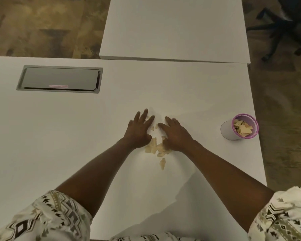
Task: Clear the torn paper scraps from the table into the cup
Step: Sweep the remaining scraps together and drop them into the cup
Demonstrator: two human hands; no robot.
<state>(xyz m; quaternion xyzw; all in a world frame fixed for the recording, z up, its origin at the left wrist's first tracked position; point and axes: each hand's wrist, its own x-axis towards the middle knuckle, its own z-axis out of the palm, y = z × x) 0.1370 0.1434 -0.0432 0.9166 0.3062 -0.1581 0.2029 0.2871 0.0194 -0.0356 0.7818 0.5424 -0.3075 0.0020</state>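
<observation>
Several tan torn paper scraps (155, 147) lie in a small heap on the white table (76, 127), with one loose scrap (162, 163) nearer to me. My left hand (140, 130) rests flat on the table at the heap's left side, fingers spread. My right hand (175, 133) lies flat at the heap's right side, its thumb touching the scraps. A few small scraps show between the fingertips. A cup (239, 126) with a purple rim stands far to the right, partly filled with scraps.
A grey cable hatch (59, 79) is set into the table at the back left. A second white table (174, 28) butts against the far edge. The table's right edge runs just beyond the cup. An office chair base (283, 32) stands on the floor at the top right.
</observation>
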